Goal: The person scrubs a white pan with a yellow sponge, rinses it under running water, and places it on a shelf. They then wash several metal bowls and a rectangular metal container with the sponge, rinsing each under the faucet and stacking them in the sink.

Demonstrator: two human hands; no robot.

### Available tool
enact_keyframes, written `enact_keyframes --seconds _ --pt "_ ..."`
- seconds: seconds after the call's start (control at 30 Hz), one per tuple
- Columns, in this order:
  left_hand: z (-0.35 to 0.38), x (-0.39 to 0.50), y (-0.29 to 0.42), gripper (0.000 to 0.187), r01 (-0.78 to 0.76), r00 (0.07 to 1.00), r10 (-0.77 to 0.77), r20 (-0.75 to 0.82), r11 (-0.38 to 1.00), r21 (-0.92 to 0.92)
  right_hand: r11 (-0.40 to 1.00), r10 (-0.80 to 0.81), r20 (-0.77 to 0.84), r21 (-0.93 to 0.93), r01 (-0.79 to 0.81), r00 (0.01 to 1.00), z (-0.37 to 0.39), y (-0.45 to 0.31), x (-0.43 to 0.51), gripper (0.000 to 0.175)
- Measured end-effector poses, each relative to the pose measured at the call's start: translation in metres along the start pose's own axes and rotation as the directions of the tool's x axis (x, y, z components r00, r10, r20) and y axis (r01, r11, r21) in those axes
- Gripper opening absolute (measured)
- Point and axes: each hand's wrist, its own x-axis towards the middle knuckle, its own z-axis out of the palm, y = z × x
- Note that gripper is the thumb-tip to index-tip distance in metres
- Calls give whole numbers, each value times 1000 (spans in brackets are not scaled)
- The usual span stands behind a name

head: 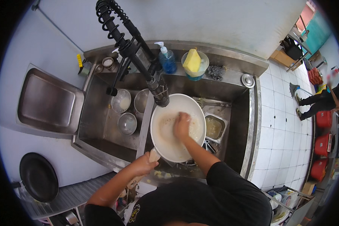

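Observation:
A large white-lined frying pan (169, 141) lies over the divider and right basin of a steel double sink, under a black spring-neck faucet (161, 96). My left hand (145, 163) is closed around the pan's pale handle. Inside the pan, my right hand (182, 125) is curled and blurred against the inner surface; whether it holds something cannot be told. Brownish residue and a little wet foam show around it. Beside the pan's right edge sits a small square steel container (214, 128) with cloudy liquid.
Steel bowls (127, 123) lie in the left basin. A soap pump bottle (167, 60), a yellow sponge (192, 60) in a bowl and a steel scourer (216, 72) line the back ledge. A black frying pan (39, 177) stands at left. Another person (322, 103) stands far right.

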Motion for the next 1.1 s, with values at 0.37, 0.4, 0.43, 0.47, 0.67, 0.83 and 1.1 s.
enact_keyframes --seconds 0.37,0.4,0.43,0.47,0.67,0.83,1.1 --pt "-16 -16 19 50 26 996 2 -91 952 306 522 -589 474 -394 756 654 -27 32 73 50" --pt "-17 -17 20 50 -9 990 53 -130 948 318 515 -565 499 -409 753 657 -38 48 82 51" --pt "-18 -17 20 51 -30 980 93 -178 944 329 521 -459 563 -457 721 688 -44 61 80 52" --pt "-20 -16 20 51 -51 965 134 -224 940 339 488 -419 587 -498 717 693 -49 72 73 53" --pt "-19 3 26 48 -97 933 194 -301 946 309 848 -136 713 -275 453 688 -25 53 -34 46" --pt "0 12 41 45 1 952 96 -291 949 315 882 -201 597 456 -122 777 13 -1 -62 49" --pt "-2 -1 28 46 -20 952 108 -286 956 294 834 -143 359 -458 307 922 -18 44 -35 38"
